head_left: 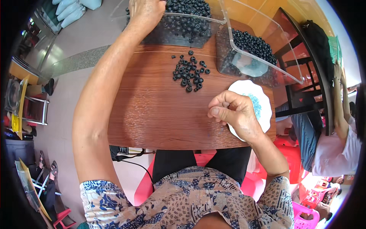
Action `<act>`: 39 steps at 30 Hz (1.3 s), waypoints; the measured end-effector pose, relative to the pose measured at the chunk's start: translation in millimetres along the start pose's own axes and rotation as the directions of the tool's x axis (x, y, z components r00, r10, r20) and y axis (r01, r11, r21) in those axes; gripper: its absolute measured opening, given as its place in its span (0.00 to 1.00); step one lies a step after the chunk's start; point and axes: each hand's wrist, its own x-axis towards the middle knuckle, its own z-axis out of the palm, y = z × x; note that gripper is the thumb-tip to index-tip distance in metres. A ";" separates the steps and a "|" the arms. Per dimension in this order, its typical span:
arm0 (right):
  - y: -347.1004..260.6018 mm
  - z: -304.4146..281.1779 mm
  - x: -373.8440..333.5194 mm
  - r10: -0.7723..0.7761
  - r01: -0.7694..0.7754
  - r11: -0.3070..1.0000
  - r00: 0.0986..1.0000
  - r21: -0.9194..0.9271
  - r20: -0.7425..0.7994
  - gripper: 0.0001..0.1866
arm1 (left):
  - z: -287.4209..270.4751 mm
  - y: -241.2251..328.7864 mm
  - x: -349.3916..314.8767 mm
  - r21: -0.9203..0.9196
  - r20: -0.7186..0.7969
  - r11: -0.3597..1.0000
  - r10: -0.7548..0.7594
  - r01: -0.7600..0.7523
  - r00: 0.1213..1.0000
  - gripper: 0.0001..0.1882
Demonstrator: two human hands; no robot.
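- The rings (189, 73) are small black rubbery pieces, each with a hole through the middle — a loose heap of them lies on the brown wood-grain surface (152, 110), toward its far side.
- Judging by their look, they are very light and a little soft; they would roll or scatter at a nudge, so a fingertip pinch across the rim seems the surest hold.
- Many more fill the clear bin (183, 19) at the far edge, and another clear bin (263, 53) to the right of it.
- The left hand (145, 13) is stretched out to the first bin, resting at its rim among the rings; its fingers are hidden, so I cannot tell whether it grips anything.
- The right hand (232, 112) is nearly closed, thumb pressed to the fingertips as if pinching something tiny — what, if anything, is too small to see.
- It hovers over the edge of a white scalloped plate (259, 95) holding small bluish bits.
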 end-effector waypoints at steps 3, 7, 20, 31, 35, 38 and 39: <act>4.4 -7.7 -5.6 -0.023 0.023 1.000 1.000 -0.019 -0.015 0.04 | 11.9 7.8 -8.4 0.194 -0.412 0.874 0.484 -0.445 0.772 0.13; 13.7 -20.3 -7.1 -0.056 0.057 0.998 0.997 0.024 -0.046 0.03 | 51.3 37.2 -66.8 -0.158 -0.072 0.865 0.471 -0.476 0.879 0.06; 17.8 -31.3 -24.7 -0.054 0.057 0.997 0.996 0.058 -0.065 0.03 | 108.6 48.6 -75.6 -0.011 0.396 0.934 0.333 -0.358 0.856 0.05; 19.7 -32.3 -26.4 -0.120 0.125 0.992 0.973 0.012 -0.195 0.04 | 24.3 74.1 -102.5 -0.674 0.603 0.541 0.010 0.503 0.798 0.07; 24.7 -22.1 -18.6 -0.249 0.256 0.966 0.910 -0.023 -0.330 0.07 | -8.8 88.9 -140.4 -0.676 0.736 0.063 0.010 0.734 0.677 0.16; 20.7 -15.8 -12.0 -0.435 0.383 0.899 0.843 -0.212 -0.318 0.12 | -14.4 95.9 -159.6 -0.657 0.748 -0.105 0.028 0.746 0.663 0.21; 18.4 -14.5 -12.9 -0.556 0.463 0.820 0.783 -0.336 -0.280 0.14 | -14.9 97.9 -165.2 -0.651 0.751 -0.136 0.034 0.747 0.660 0.23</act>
